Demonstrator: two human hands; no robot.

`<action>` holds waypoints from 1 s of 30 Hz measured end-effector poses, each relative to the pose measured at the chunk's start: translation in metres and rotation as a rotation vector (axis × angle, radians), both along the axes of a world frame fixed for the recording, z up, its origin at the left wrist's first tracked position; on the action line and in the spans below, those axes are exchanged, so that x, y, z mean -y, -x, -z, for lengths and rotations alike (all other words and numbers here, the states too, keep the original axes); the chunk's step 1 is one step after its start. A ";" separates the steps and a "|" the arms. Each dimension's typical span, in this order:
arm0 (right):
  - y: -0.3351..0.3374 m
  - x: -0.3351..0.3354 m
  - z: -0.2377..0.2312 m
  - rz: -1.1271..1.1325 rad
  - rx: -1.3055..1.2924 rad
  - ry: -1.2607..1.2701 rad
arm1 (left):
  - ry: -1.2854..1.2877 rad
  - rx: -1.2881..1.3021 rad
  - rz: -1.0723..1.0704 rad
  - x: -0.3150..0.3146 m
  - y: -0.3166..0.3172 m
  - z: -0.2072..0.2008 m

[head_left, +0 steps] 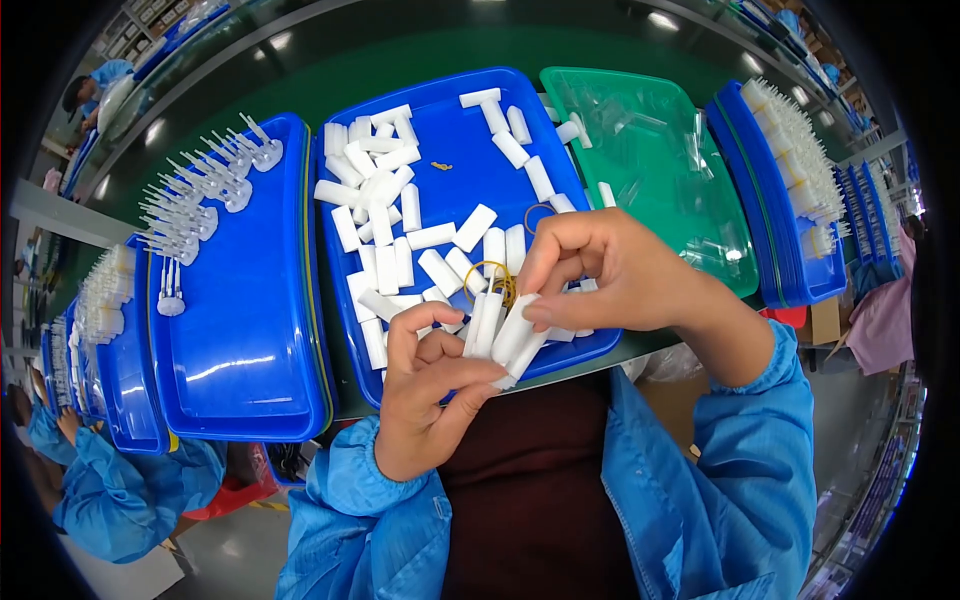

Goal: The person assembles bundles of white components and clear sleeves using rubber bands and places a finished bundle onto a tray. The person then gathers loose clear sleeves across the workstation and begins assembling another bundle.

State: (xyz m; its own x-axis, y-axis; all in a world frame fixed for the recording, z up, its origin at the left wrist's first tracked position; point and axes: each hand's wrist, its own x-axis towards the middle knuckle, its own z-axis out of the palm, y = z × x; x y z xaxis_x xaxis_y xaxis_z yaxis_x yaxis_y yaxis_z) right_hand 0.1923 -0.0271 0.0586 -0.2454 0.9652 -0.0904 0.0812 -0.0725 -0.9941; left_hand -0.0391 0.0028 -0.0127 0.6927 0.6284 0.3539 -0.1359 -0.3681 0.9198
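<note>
Above the near edge of the middle blue tray (455, 185), my left hand (428, 395) is closed round the lower ends of a small bunch of white cylinders (486, 325). My right hand (625, 275) pinches another white cylinder (514, 328) between thumb and fingers, its side against the bunch. Whether the cylinders are hollow is hard to tell. Yellow rubber bands (500, 285) show just behind the bunch. Many loose white cylinders (380, 195) lie in the tray, mostly on its left side and near my hands, with a few along the right edge.
On the right sits a green tray (665, 155) with clear thin pieces. Beyond it stand stacked blue trays (750, 150) filled with upright white-tipped bundles (795, 150). Left is another blue tray (235, 375) holding bundles of clear thin tubes (180, 225). A co-worker's blue sleeve (130, 490) shows at lower left.
</note>
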 end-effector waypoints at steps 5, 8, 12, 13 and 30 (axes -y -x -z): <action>0.007 0.003 0.000 0.093 -0.061 0.113 | 0.188 0.085 -0.076 0.002 -0.005 -0.001; 0.005 0.006 -0.001 0.108 -0.120 0.089 | 0.176 0.072 -0.082 0.000 -0.009 -0.003; 0.010 0.013 0.002 0.126 -0.080 0.071 | 0.208 0.075 -0.033 -0.002 -0.010 0.000; 0.011 0.015 0.003 0.157 -0.098 0.061 | 0.219 0.066 -0.024 -0.001 -0.011 -0.001; 0.031 0.044 0.039 0.395 0.312 -0.645 | 0.180 0.016 -0.032 0.002 -0.031 -0.015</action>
State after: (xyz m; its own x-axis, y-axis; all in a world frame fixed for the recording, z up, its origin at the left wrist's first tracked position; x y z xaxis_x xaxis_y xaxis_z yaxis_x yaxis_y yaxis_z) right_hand 0.1617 -0.0708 0.0197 0.0682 0.8609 0.5041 0.4491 0.4247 -0.7861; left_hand -0.0078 0.0008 0.0018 0.6664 0.7041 0.2452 -0.1424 -0.2026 0.9689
